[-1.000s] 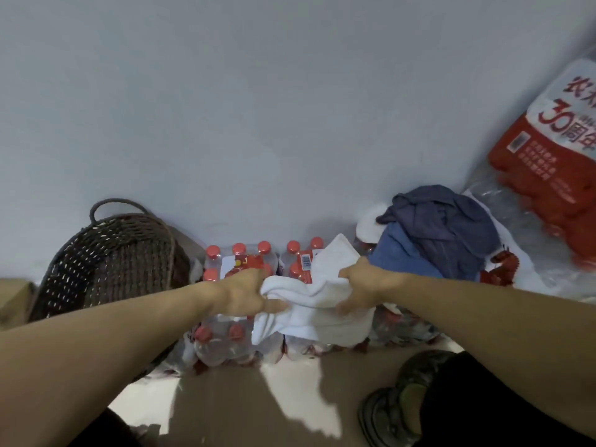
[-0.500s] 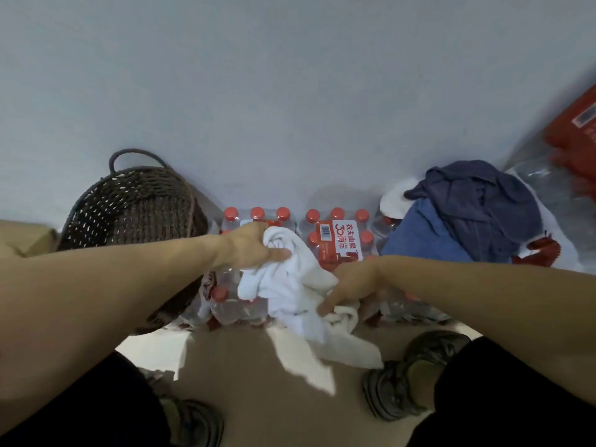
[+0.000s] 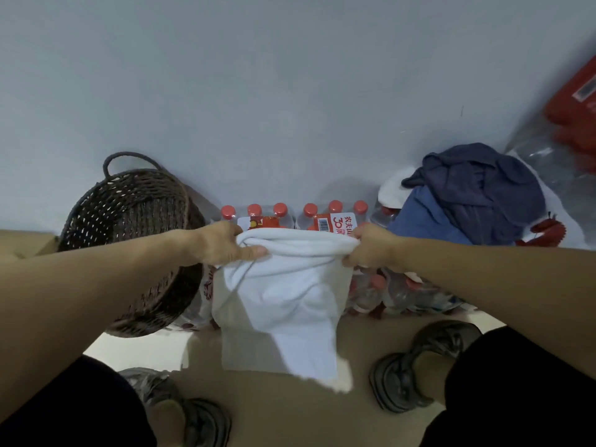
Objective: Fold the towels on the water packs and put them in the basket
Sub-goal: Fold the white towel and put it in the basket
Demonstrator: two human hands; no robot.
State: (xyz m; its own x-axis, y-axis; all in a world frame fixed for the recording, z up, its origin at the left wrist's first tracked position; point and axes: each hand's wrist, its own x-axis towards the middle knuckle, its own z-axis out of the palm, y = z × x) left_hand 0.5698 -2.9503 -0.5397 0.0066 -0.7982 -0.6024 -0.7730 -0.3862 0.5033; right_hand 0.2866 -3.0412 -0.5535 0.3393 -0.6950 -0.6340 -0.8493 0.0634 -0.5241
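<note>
Your left hand [image 3: 222, 243] and right hand [image 3: 371, 246] each grip an upper corner of the white towel [image 3: 290, 295], fingers curled and clamped on the bunched top edge, the left thumb lying along the cloth. You hold the towel up in front of the water packs [image 3: 325, 217]; it hangs down in loose folds toward the floor [image 3: 290, 411], its lower edge uneven, with one layer dropping lower on the right side. The towel hides most of the front of the packs, whose red bottle caps and a red-and-white label show just above its top edge.

The dark wicker basket [image 3: 129, 227] stands to the left of the packs against the wall [image 3: 290, 91], tipped so its opening faces you, with your left forearm crossing in front of it. On the right end of the packs lies a pile of more towels [image 3: 467, 201], dark blue on top, lighter blue beneath, and a bit of white behind. Another water pack with red print [image 3: 574, 117] leans at the far right edge. Your shoes [image 3: 416, 372] are on the floor below the towel, one on each side.
</note>
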